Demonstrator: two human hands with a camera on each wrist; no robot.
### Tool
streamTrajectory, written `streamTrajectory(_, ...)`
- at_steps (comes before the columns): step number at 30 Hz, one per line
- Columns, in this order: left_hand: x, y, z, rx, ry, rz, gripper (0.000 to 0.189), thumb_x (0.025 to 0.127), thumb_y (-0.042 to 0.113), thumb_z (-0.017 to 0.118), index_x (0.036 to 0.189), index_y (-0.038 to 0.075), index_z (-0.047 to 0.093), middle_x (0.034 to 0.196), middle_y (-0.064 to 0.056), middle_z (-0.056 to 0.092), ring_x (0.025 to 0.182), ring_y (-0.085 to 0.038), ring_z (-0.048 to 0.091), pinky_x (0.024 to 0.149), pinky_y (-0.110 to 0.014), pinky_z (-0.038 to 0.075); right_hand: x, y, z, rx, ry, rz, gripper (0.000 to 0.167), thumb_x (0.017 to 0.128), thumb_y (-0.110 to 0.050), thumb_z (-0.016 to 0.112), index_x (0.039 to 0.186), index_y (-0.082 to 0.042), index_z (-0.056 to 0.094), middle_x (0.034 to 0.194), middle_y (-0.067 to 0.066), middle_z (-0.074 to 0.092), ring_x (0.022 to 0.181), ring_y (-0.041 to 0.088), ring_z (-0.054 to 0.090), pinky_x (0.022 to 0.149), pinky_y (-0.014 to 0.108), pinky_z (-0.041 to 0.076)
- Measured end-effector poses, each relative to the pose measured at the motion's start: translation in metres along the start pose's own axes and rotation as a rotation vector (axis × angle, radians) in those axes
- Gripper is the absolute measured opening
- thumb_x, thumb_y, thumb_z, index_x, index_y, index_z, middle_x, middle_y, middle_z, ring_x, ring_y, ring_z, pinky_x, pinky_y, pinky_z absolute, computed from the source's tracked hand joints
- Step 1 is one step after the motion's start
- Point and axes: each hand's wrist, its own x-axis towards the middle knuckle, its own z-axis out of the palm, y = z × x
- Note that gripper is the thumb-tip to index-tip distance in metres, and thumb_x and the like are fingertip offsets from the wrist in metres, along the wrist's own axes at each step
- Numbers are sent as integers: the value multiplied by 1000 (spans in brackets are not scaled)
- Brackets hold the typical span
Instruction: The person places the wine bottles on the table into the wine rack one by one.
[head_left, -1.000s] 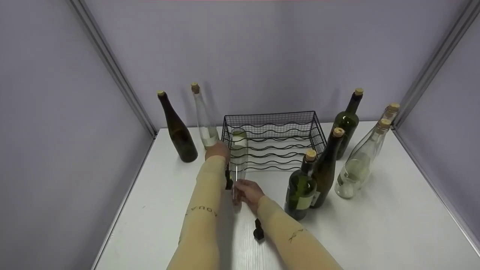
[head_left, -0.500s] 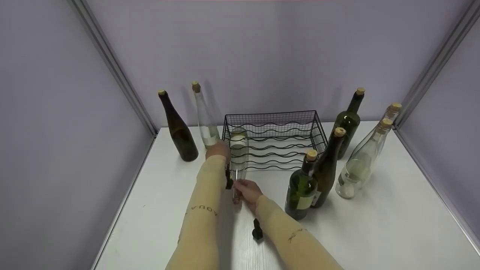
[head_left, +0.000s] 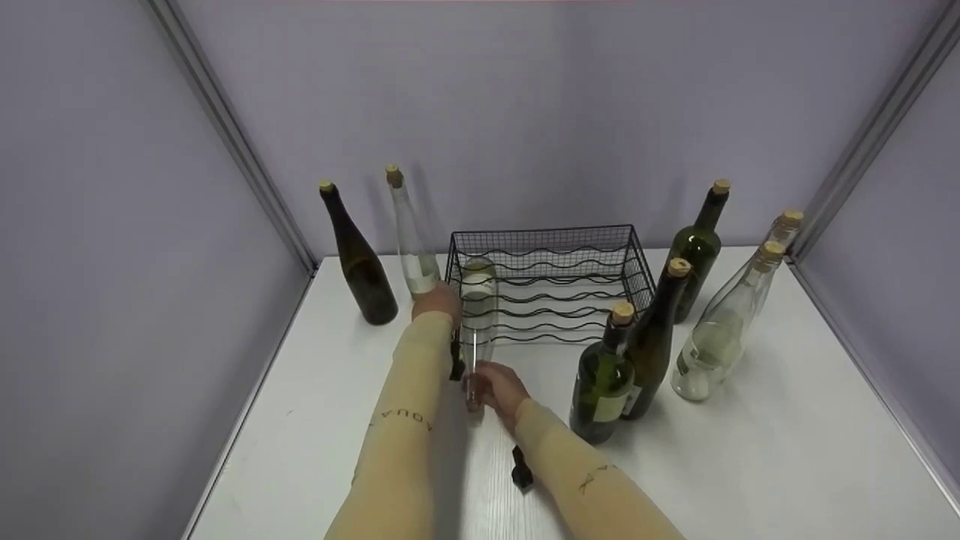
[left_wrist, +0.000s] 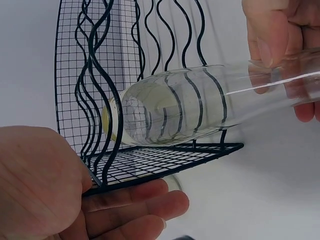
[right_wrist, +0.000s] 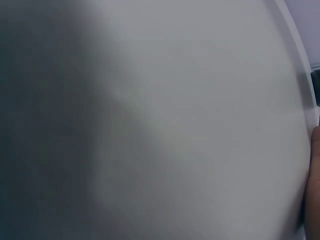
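A clear glass bottle [head_left: 480,300] lies in the leftmost row of a black wire bottle rack [head_left: 541,229], its base toward the back and its neck sticking out in front. My right hand [head_left: 502,388] holds the neck between thumb and fingers. At the rack's left side is my left hand [head_left: 437,302]. In the left wrist view, the left hand [left_wrist: 45,180] grips the rack's side edge, fingers outside the mesh; its thumb is hidden. Bottle [left_wrist: 190,105] and wavy wires show there too. The right wrist view is mostly blurred white, with a hand's edge at right.
Left of the rack stand a corked brown bottle [head_left: 365,277] and a corked clear bottle [head_left: 412,247]. On the right stand a short green bottle [head_left: 600,386], a tall dark bottle [head_left: 651,345], another green bottle [head_left: 694,247] and clear bottles [head_left: 724,330]. Walls enclose the white table [head_left: 300,450].
My right fingers have shifted slightly around the bottle's neck. The left hand stays at the rack's side, and bottle and rack keep their places.
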Motion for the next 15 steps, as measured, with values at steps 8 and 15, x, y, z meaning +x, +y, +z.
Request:
streamTrajectory(8,7,-4,4,5,-64,-9,41,99,12,47,135,-5,44,121,-17,61,102,-28,62,86,-43,51,-3,4,-1,26,-20,6,28,102,-22,47,117,1,52,102,14,64,85,20,61,77,35,51)
streamTrajectory(15,3,-2,-2,-4,-43,-1,40,99,12,45,135,-5,45,121,-18,61,103,-29,62,87,-43,51,-7,1,1,32,-20,-25,35,101,-21,51,124,6,49,102,14,63,83,20,61,74,34,52)
